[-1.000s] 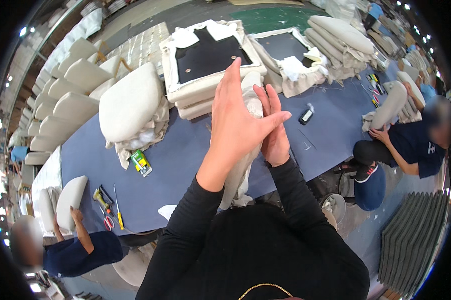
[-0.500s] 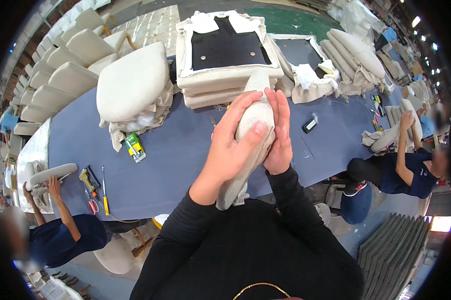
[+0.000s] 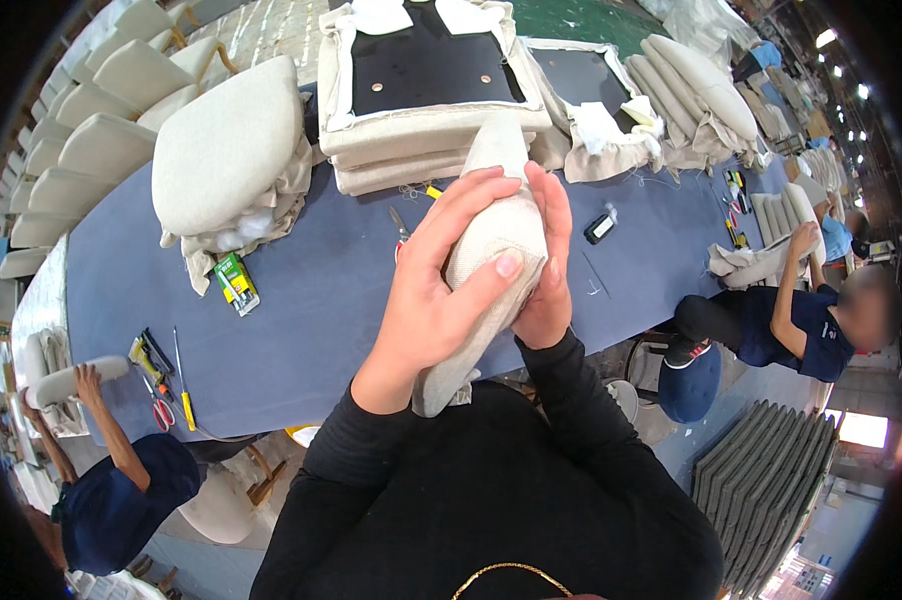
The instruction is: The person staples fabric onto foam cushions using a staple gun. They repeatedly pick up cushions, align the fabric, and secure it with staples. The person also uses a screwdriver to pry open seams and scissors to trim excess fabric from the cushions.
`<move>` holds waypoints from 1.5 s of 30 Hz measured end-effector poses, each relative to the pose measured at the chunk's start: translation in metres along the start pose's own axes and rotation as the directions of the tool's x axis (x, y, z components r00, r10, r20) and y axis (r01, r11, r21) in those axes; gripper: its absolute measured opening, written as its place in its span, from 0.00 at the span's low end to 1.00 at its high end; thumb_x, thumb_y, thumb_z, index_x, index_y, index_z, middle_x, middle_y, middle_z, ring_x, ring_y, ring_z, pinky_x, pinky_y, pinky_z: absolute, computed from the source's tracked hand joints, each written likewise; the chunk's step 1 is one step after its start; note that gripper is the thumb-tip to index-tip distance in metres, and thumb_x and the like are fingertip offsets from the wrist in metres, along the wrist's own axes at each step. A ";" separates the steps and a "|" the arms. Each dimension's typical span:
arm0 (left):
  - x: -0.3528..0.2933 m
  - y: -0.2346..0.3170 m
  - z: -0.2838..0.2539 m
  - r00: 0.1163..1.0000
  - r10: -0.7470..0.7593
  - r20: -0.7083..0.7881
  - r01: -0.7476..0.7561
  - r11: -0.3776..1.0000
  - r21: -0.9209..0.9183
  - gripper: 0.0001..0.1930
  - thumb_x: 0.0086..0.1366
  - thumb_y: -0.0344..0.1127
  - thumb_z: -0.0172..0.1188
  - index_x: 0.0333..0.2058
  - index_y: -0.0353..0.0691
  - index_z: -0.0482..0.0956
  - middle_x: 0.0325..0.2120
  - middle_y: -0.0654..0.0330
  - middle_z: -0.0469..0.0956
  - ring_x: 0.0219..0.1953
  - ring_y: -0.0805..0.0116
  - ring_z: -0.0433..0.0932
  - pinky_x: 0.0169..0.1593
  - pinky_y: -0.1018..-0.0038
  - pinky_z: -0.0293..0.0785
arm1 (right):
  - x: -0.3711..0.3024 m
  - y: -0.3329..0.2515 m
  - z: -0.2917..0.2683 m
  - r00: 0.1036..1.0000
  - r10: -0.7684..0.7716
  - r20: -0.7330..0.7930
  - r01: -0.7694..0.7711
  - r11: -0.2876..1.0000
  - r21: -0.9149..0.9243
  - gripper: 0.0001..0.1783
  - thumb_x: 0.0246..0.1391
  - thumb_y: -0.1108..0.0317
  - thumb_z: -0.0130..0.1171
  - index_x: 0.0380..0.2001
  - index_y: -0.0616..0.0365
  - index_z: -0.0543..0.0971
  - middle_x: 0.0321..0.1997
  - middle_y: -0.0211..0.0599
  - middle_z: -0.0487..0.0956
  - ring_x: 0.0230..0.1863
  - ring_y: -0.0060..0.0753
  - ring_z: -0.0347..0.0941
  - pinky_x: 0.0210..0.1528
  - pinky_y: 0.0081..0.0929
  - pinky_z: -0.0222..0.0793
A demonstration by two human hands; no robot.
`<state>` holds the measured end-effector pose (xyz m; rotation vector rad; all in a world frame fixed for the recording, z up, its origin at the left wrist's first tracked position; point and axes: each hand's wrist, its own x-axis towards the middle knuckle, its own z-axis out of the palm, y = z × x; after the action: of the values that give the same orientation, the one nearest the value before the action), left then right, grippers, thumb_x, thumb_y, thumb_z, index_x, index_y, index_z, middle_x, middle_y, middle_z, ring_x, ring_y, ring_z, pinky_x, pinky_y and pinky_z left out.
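Beige cloth over the cushion [image 3: 499, 225], held on edge between both hands in front of the torso, toward the near side of the blue table [image 3: 321, 300]; left hand [image 3: 423, 305] clamped on its left side, fingers stretched forward, thumb laid across the near face; right hand [image 3: 545, 308] pressed along the other side, fingers upright and close together; contact between cushion and table hard to tell.

Near edge of the table close to the torso, bowed by the lens; wide bare room left of the left hand, as far as the round seat [image 3: 226, 145]; narrower bare room right of the right hand, with a needle [image 3: 596, 272] lying in it; tighter ahead, with scissors [image 3: 399, 222] near the left fingers and a stack [image 3: 431, 145] of pads beyond.

Long axis of the cushion running away from the torso, leaning slightly right; far end narrow, pointing at the stack; near end low, toward the torso, with loose cloth at its right.

Green-and-yellow box [image 3: 237, 285] on the table just below the round seat, contents hidden; white bucket [image 3: 623, 398] past the table's right edge, contents too unclear to name.
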<state>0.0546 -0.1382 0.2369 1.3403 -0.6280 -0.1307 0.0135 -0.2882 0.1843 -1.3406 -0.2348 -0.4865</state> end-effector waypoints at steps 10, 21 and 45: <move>-0.003 0.002 0.011 0.999 -0.034 -0.016 0.034 0.999 -0.026 0.34 0.65 0.48 0.58 0.65 0.32 0.78 0.71 0.44 0.71 0.73 0.51 0.69 0.76 0.59 0.59 | 0.001 -0.034 0.004 0.999 -0.028 0.042 0.026 0.999 0.036 0.55 0.65 0.38 0.60 0.80 0.64 0.53 0.82 0.51 0.59 0.82 0.45 0.55 0.82 0.43 0.48; -0.007 -0.010 0.025 0.995 0.073 -0.074 -0.069 0.996 0.059 0.29 0.65 0.48 0.65 0.61 0.39 0.81 0.64 0.43 0.77 0.68 0.44 0.75 0.70 0.55 0.69 | -0.009 -0.040 0.002 0.996 0.008 -0.089 -0.016 0.995 -0.095 0.49 0.61 0.55 0.68 0.77 0.66 0.59 0.78 0.48 0.65 0.80 0.44 0.59 0.81 0.41 0.52; -0.027 -0.023 0.005 0.988 0.038 0.149 -0.077 0.960 0.268 0.62 0.46 0.48 0.81 0.78 0.41 0.57 0.79 0.43 0.55 0.82 0.44 0.53 0.79 0.52 0.52 | -0.233 0.188 -0.225 0.697 0.580 -0.421 -0.566 0.084 -0.820 0.50 0.47 0.71 0.73 0.72 0.52 0.60 0.57 0.62 0.81 0.59 0.69 0.77 0.62 0.55 0.75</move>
<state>0.0355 -0.1362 0.2064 1.5871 -0.8282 -0.0955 -0.1289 -0.4313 -0.1312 -2.4181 0.7384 0.1924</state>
